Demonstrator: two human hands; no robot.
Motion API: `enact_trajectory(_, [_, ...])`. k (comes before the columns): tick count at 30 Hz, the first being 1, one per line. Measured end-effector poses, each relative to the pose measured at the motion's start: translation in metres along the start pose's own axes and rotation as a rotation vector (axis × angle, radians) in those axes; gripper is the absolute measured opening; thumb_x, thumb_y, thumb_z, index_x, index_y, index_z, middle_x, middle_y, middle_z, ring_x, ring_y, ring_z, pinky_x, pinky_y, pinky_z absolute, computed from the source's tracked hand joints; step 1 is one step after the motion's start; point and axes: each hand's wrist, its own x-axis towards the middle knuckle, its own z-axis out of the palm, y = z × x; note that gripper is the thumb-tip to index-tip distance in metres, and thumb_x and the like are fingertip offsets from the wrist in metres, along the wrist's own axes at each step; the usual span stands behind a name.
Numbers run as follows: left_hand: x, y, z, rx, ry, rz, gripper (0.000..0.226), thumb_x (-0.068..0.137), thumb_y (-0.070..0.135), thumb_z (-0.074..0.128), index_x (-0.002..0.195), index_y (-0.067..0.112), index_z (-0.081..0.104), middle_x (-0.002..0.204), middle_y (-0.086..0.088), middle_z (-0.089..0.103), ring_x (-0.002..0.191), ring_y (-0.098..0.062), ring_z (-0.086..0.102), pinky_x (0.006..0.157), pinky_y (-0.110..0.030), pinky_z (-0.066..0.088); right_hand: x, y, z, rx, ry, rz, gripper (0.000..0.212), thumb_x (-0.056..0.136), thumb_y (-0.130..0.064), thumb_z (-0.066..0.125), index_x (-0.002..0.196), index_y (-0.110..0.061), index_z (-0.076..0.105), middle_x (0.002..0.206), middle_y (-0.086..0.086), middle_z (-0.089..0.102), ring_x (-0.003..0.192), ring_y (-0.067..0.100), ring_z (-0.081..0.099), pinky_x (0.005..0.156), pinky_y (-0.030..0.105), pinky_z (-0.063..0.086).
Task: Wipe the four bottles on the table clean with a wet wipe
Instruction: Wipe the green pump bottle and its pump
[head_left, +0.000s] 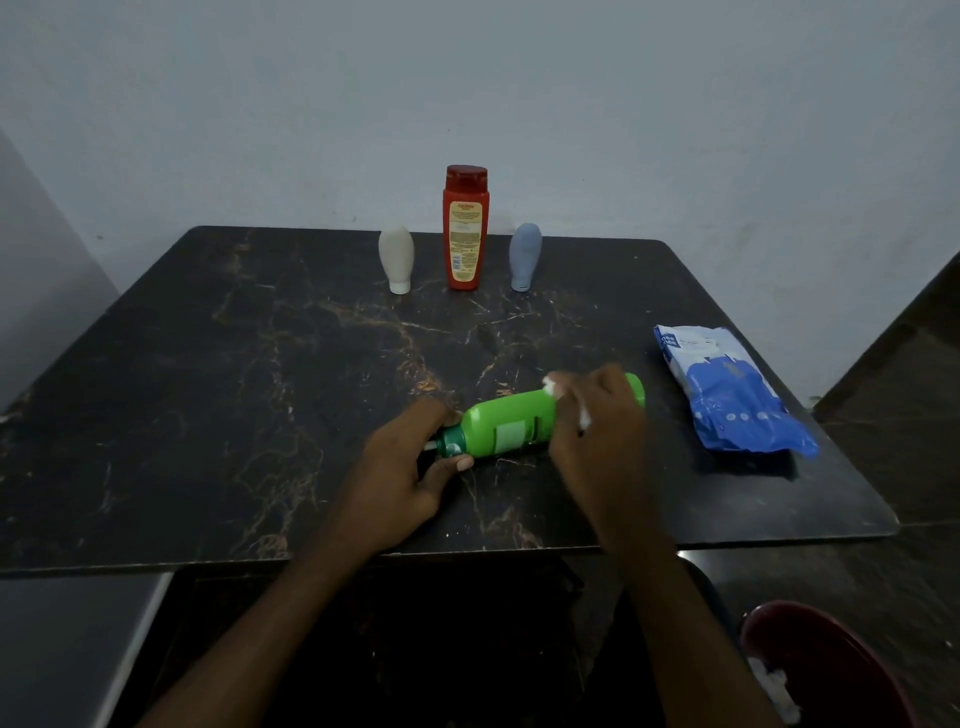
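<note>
A green bottle (506, 426) lies on its side near the front of the dark marble table (234, 389). My left hand (410, 467) grips its dark green neck end. My right hand (597, 415) holds a white wet wipe (551, 387) pressed over the bottle's body, and most of the wipe is hidden under the fingers. At the back stand three bottles: a beige one (396, 258) upside down on its white cap, a tall red one (465, 227), and a blue-grey one (524, 256) upside down on its cap.
A blue and white pack of wet wipes (727, 389) lies at the table's right side. A dark red bin (810, 665) with white crumpled wipes in it stands on the floor at lower right. A grey wall rises behind the table.
</note>
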Motion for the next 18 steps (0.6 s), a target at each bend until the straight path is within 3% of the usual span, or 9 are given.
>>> enact_trajectory(3, [0.000, 0.000, 0.001, 0.005, -0.012, -0.006, 0.030, 0.085, 0.015, 0.079, 0.106, 0.021, 0.058, 0.094, 0.013, 0.060, 0.083, -0.003, 0.058, 0.069, -0.017, 0.044, 0.005, 0.003, -0.006, -0.037, -0.012, 0.082, 0.019, 0.096, -0.011, 0.055, 0.105, -0.013, 0.072, 0.096, -0.004, 0.050, 0.076, 0.003, 0.046, 0.069, 0.005, 0.037])
enact_trajectory(6, [0.000, 0.002, 0.000, 0.016, -0.012, 0.005, 0.030, 0.084, 0.013, 0.079, 0.103, 0.021, 0.057, 0.094, 0.015, 0.059, 0.084, -0.001, 0.058, 0.071, -0.015, 0.043, -0.002, -0.025, -0.001, -0.019, -0.121, -0.003, 0.020, 0.096, -0.011, 0.053, 0.106, -0.013, 0.070, 0.102, -0.001, 0.052, 0.075, 0.010, 0.055, 0.066, 0.026, 0.051])
enact_trajectory(8, [-0.001, 0.003, 0.000, 0.000, -0.023, 0.014, 0.030, 0.084, 0.007, 0.075, 0.101, 0.022, 0.056, 0.094, 0.014, 0.059, 0.086, -0.004, 0.059, 0.072, -0.020, 0.046, -0.012, -0.048, 0.007, 0.011, -0.183, -0.122, 0.019, 0.091, -0.011, 0.052, 0.100, -0.011, 0.069, 0.100, 0.001, 0.050, 0.072, 0.015, 0.054, 0.063, 0.033, 0.051])
enact_trajectory(13, [-0.002, 0.002, -0.001, -0.059, -0.060, -0.007, 0.039, 0.077, -0.008, 0.067, 0.102, 0.020, 0.057, 0.096, 0.013, 0.061, 0.088, -0.011, 0.062, 0.072, -0.032, 0.053, -0.026, -0.067, 0.021, -0.068, -0.265, -0.218, 0.027, 0.081, -0.019, 0.050, 0.100, -0.008, 0.065, 0.101, 0.004, 0.049, 0.081, 0.019, 0.052, 0.066, 0.025, 0.040])
enact_trajectory(18, [-0.002, 0.002, -0.001, -0.030, -0.026, -0.006, 0.026, 0.085, 0.009, 0.075, 0.101, 0.019, 0.058, 0.095, 0.012, 0.063, 0.085, -0.007, 0.062, 0.073, -0.029, 0.051, -0.012, -0.050, 0.011, -0.114, -0.273, -0.192, 0.027, 0.078, -0.014, 0.065, 0.105, -0.017, 0.067, 0.104, -0.003, 0.047, 0.081, 0.010, 0.044, 0.070, 0.023, 0.040])
